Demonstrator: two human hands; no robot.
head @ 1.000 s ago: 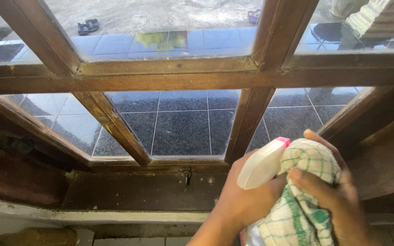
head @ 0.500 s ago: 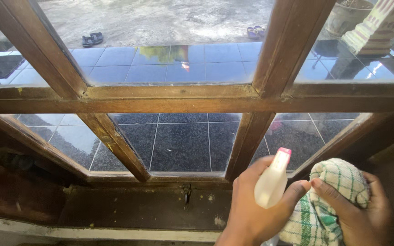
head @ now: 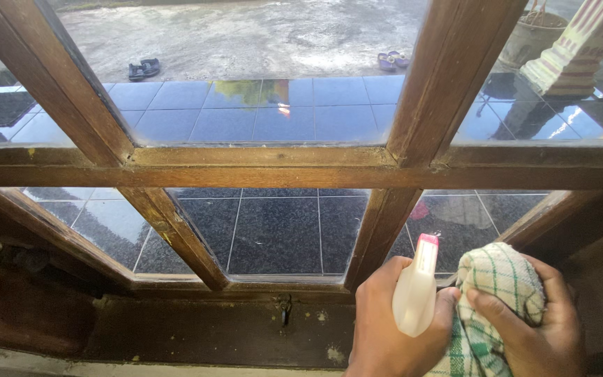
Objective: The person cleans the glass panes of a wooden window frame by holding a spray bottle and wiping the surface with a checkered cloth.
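Your left hand point(head: 385, 328) grips sprayer point(head: 415, 297), long axis near upright, nozzle point(head: 427, 241) aimed at pane point(head: 455, 223) just ahead. Right hand point(head: 546, 328) clutches cloth point(head: 497, 300), touching left hand.

Spray bottle point(head: 415, 293): smooth plastic. Cloth point(head: 493, 307): woven, checked. Window frame point(head: 273, 167): worn wood. Panes point(head: 273, 230): glossy glass.

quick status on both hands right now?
Left hand: closed on white plastic spray bottle with pink nozzle.
Right hand: closed on green-and-white checked cloth.
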